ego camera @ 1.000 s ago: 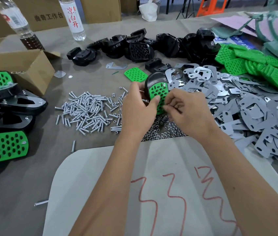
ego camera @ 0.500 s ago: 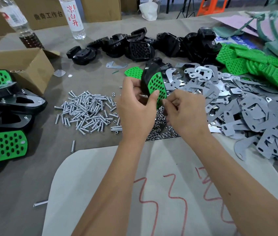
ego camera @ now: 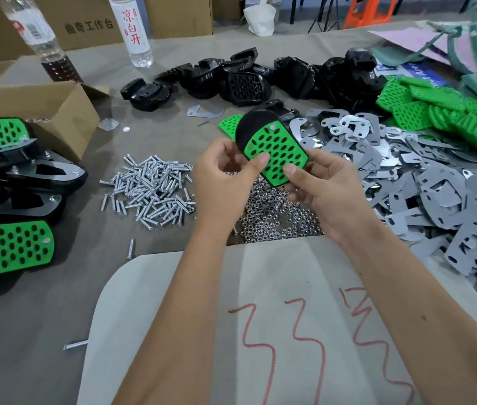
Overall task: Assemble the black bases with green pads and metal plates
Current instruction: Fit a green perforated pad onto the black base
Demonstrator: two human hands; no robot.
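Observation:
I hold a black base with a perforated green pad (ego camera: 275, 147) fitted on it, lifted above the table at centre, pad face toward me. My left hand (ego camera: 225, 176) grips its left edge, thumb pressed on the pad. My right hand (ego camera: 324, 185) holds its lower right corner, thumb on the pad. Loose black bases (ego camera: 249, 80) lie in a heap at the back. Green pads (ego camera: 447, 115) are piled at the right. Grey metal plates (ego camera: 435, 194) spread over the right side.
Screws (ego camera: 152, 191) lie in a pile left of my hands and nuts (ego camera: 275, 217) lie under them. Finished assemblies (ego camera: 9, 247) are stacked at the left by an open cardboard box (ego camera: 56, 112). Two bottles (ego camera: 136, 30) stand at the back. A white board (ego camera: 260, 317) lies nearest me.
The base with the pad has been raised and turned so the green face now points toward me. My right thumb has moved onto the pad's lower corner.

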